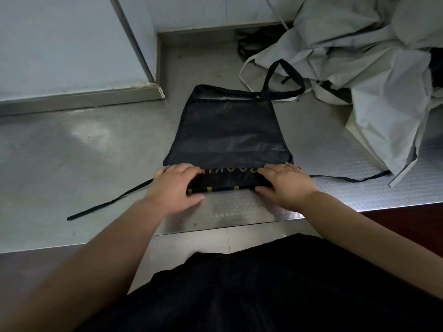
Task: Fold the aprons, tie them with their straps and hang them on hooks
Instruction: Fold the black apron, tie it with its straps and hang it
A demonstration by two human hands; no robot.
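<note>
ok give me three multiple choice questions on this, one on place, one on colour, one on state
1. Where is the heap of pale aprons?
A) far right of the table
B) near left corner
C) on the floor
2. What colour is the apron under the hands?
A) red
B) black
C) white
3. How is that apron's near end?
A) rolled up
B) lying flat
C) hanging off the edge
Answers: 1 A, it sits at the far right; 2 B, the fabric is black; 3 A, the left hand and right hand grip the roll.
</note>
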